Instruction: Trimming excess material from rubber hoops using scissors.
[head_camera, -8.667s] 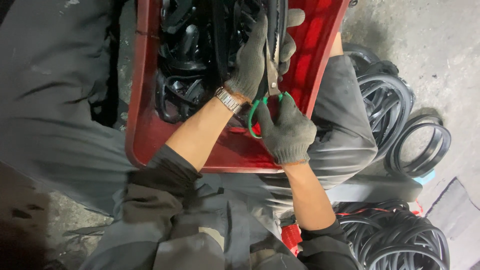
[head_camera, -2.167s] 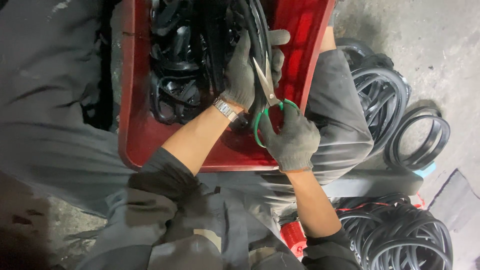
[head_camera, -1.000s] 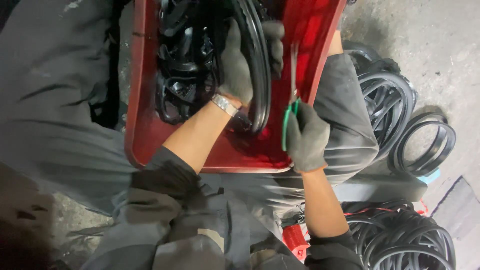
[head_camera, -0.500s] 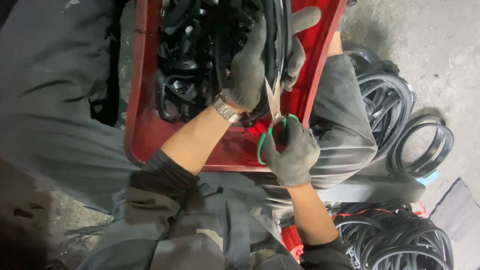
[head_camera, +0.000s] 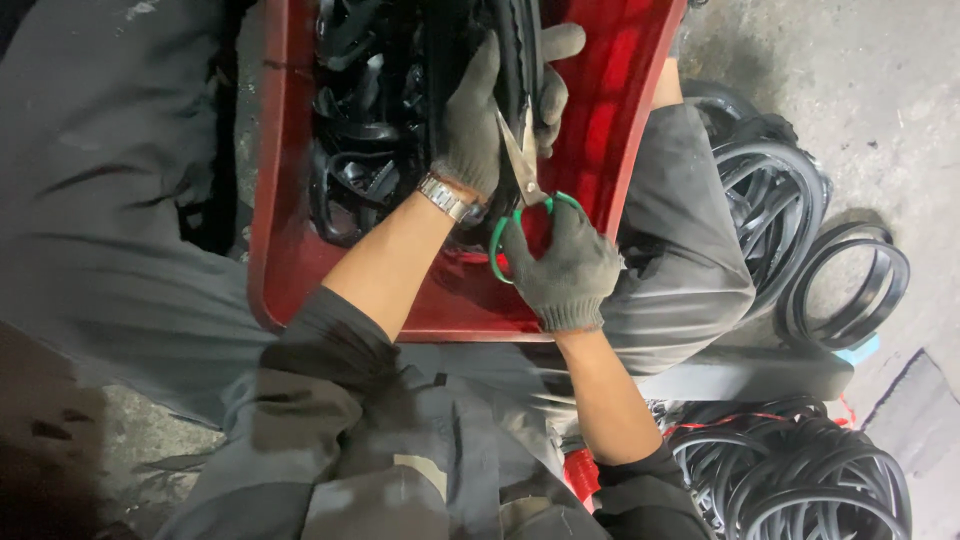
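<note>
The gloved right hand (head_camera: 568, 268) gripped one pair of scissors (head_camera: 524, 172) by its green handles. Beyond, the gloved left hand (head_camera: 490, 115) clutched one black ring (head_camera: 518, 45) over the red tray (head_camera: 610, 120), blades at the ring.

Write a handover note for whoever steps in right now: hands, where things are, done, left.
Left hand, in a grey knit glove: gripping a black rubber ring over the red plastic tray on the lap.
Right hand, gloved too: fingers through the green handles of the steel scissors, blades pointing up against the held ring.
Tray holds a heap of black rubber pieces. Stacks of black rubber rings lie on the concrete floor to the right; another pile sits lower right.
Done: cannot tell how many rings are trimmed.
Left: the cut on the held ring looks unfinished; heap in tray remains.
</note>
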